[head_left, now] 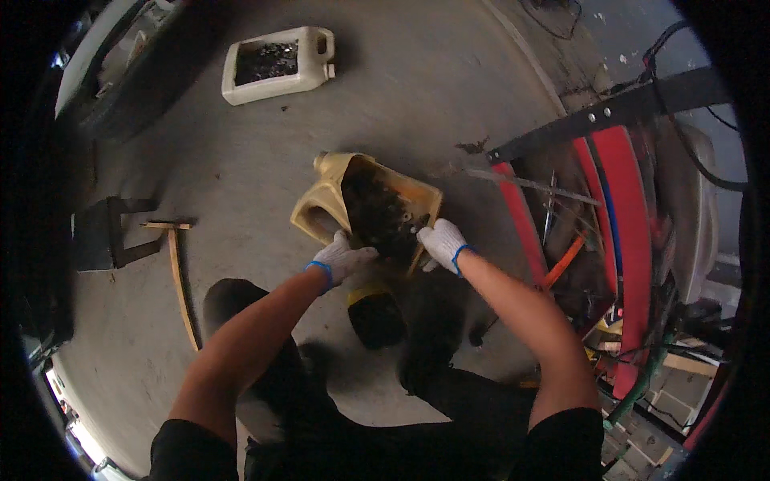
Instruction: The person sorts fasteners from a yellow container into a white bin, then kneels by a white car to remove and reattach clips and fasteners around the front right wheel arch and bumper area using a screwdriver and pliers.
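Observation:
A yellowish plastic jug (321,196) with one side cut away is in front of me, dark, dirty small parts (373,204) lying inside it. My left hand (345,258), in a white knit glove with a blue cuff, grips the jug's near edge close to its handle. At the near right corner, my right hand (441,244), gloved alike, closes on the jug's rim. Its fingertips are beside a few small shiny pieces, too small to name. Between my knees stands a dark container with a yellow rim (369,295).
A whitish cut-open jug (277,86) of small dark metal parts lies farther off, near a tire (148,92). On the left are a hammer (180,276) with a wooden handle and a black metal frame (104,234). A red-and-black rack (622,192) with tools and cables stands right.

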`<action>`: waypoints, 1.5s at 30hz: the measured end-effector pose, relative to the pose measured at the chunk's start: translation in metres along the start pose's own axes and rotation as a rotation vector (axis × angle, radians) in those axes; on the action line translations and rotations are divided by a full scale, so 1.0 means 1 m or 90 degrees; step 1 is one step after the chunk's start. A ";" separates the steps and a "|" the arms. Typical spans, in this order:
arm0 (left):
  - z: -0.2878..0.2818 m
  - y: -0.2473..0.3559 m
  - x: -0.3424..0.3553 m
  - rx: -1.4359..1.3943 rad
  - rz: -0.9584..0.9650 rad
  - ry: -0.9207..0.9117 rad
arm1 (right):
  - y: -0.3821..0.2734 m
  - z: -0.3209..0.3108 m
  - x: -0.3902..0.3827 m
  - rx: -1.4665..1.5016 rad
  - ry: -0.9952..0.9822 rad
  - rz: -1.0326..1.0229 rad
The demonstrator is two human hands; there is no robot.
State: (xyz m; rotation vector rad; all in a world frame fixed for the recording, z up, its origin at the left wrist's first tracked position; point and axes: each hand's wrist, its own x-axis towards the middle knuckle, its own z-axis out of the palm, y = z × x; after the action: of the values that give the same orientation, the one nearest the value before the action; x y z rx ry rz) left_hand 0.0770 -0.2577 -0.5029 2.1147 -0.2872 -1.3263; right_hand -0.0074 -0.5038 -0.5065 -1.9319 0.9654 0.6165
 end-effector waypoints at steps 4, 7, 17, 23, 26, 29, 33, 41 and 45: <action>-0.015 0.015 -0.004 -0.101 0.013 0.255 | -0.050 0.008 -0.029 0.271 -0.020 0.072; -0.024 0.021 -0.008 -0.139 0.070 0.390 | -0.068 0.012 -0.045 0.369 -0.058 0.021; -0.084 0.045 -0.036 -0.448 0.306 0.435 | -0.161 -0.071 -0.149 0.027 -0.235 -0.064; -0.089 0.057 -0.053 -0.439 0.402 0.313 | -0.187 -0.116 -0.154 0.059 0.028 -0.472; -0.089 0.059 -0.058 -0.400 0.455 0.286 | -0.192 -0.105 -0.143 -0.105 0.112 -0.619; -0.090 0.065 -0.068 -0.419 0.419 0.256 | -0.195 -0.095 -0.137 -0.284 0.121 -0.596; -0.088 0.067 -0.069 -0.425 0.431 0.262 | -0.189 -0.087 -0.126 -0.364 0.153 -0.578; -0.076 0.068 -0.067 -0.439 0.431 0.223 | -0.195 -0.053 -0.110 -0.677 0.174 -0.385; -0.074 0.067 -0.068 -0.383 0.424 0.227 | -0.187 -0.040 -0.096 -0.748 0.186 -0.362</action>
State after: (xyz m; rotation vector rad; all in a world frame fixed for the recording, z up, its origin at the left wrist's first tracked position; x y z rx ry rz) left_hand 0.1186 -0.2489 -0.3893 1.5022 -0.3452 -0.5374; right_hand 0.0913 -0.4403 -0.3284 -3.2230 0.0784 0.6113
